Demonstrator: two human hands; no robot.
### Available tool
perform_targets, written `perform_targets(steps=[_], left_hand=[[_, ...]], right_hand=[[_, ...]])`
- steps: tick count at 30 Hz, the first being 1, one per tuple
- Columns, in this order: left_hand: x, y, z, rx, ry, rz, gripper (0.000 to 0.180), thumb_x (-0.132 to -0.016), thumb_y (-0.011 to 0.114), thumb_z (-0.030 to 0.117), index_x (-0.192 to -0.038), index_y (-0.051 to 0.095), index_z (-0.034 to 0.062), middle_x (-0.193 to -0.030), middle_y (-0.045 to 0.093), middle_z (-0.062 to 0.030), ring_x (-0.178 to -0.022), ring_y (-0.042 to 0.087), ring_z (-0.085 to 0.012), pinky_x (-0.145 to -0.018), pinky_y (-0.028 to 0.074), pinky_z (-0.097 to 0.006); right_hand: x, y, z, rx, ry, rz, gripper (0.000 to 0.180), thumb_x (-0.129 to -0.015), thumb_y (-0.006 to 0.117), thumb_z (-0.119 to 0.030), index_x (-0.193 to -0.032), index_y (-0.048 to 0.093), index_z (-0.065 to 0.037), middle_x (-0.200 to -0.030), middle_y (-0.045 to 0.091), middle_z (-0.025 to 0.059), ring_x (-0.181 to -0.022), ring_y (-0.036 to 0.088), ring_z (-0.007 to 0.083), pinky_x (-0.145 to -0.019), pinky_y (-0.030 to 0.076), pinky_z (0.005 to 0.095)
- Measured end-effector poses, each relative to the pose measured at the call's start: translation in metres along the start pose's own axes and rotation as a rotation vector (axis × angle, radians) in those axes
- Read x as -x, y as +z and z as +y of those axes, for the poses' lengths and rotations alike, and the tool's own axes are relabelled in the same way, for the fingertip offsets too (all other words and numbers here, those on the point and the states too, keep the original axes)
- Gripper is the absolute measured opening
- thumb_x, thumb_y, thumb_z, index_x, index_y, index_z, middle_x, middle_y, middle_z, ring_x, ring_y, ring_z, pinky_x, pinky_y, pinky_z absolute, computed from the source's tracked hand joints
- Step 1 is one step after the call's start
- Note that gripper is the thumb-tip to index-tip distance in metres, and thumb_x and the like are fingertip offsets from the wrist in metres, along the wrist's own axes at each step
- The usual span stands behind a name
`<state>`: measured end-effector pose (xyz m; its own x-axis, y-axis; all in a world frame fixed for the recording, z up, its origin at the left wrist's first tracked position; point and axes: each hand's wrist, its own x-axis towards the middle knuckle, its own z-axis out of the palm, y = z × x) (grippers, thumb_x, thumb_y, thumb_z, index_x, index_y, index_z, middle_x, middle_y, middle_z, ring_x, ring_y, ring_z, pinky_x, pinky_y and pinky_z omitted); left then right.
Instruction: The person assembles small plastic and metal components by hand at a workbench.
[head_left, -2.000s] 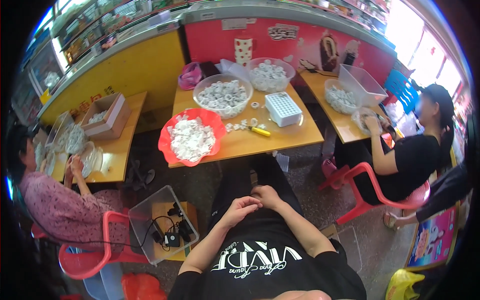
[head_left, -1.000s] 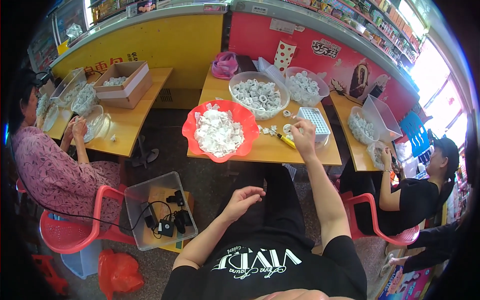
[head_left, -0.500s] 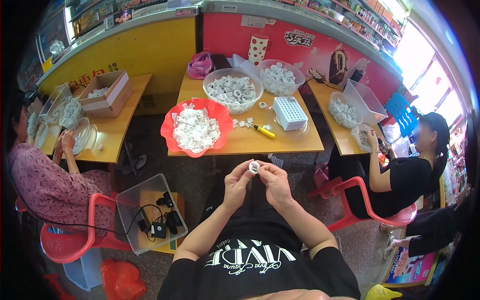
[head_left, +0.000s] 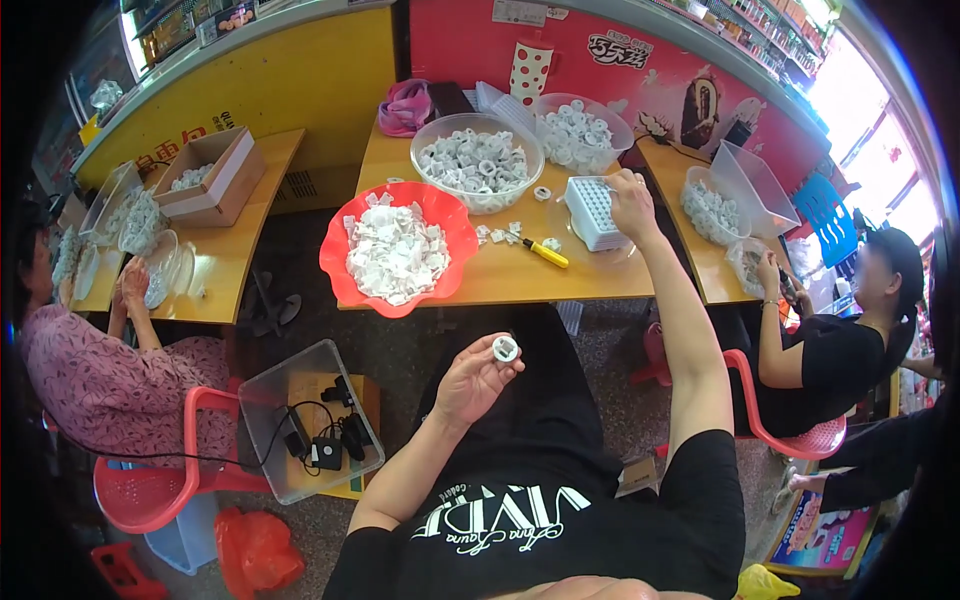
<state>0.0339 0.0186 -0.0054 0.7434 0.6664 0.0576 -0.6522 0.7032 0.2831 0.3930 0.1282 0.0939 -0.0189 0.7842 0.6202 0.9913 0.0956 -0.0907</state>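
Pinched in my left hand (head_left: 468,382), above my lap, is a small white plastic ring (head_left: 506,349) with a greyish piece across its middle. My right hand (head_left: 632,206) reaches out over the table to the right side of a white tray with rows of small holes (head_left: 589,203). Its fingers are pressed together at the tray; what they grip, if anything, is too small to see. Left of the tray lie a yellow-handled tool (head_left: 547,254) and several small white pieces (head_left: 498,236). A lone white ring (head_left: 542,193) sits behind them.
A red scalloped bowl (head_left: 338,262) holds white pieces; clear bowls (head_left: 420,150) of white rings stand behind. Co-workers sit at side tables, one left (head_left: 130,380), one right (head_left: 840,350). A clear bin (head_left: 262,440) with black adapters stands by my left arm.
My right hand has let go of the ring and moved forward and right to the holed tray. My left hand keeps the ring, slightly lower. The view has shifted a little.
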Motion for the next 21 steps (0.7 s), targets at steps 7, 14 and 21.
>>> perform_targets(steps=[7,14,21], left_hand=[[0.002,-0.015,0.002,0.004,0.005,0.070,0.029,-0.094,0.047,0.009,-0.119,0.052,-0.0037,-0.105,0.061,-0.0181,-0.092,0.063,-0.0269,-0.081,0.052,-0.032],[-0.005,-0.025,-0.003,-0.005,-0.032,0.122,0.030,-0.094,0.048,0.010,-0.120,0.051,-0.0039,-0.105,0.061,-0.0187,-0.091,0.063,-0.0268,-0.080,0.052,-0.032],[-0.012,-0.027,-0.009,0.005,-0.062,0.128,0.030,-0.094,0.048,0.010,-0.120,0.052,-0.0037,-0.105,0.061,-0.0186,-0.090,0.063,-0.0268,-0.079,0.052,-0.032]], right_hand=[[-0.024,0.021,0.012,0.068,0.027,-0.199,0.029,-0.070,0.051,0.005,-0.094,0.066,0.000,-0.101,0.058,0.0151,-0.100,0.053,0.0335,-0.089,0.045,0.0385],[-0.013,0.018,0.012,0.068,-0.004,-0.238,0.029,-0.074,0.049,0.002,-0.098,0.066,0.000,-0.101,0.059,0.0136,-0.101,0.053,0.0308,-0.087,0.044,0.0366],[0.010,0.004,-0.001,-0.103,-0.052,-0.198,0.026,-0.072,0.050,0.005,-0.093,0.066,0.002,-0.100,0.060,0.0152,-0.099,0.054,0.0334,-0.087,0.045,0.0385]])
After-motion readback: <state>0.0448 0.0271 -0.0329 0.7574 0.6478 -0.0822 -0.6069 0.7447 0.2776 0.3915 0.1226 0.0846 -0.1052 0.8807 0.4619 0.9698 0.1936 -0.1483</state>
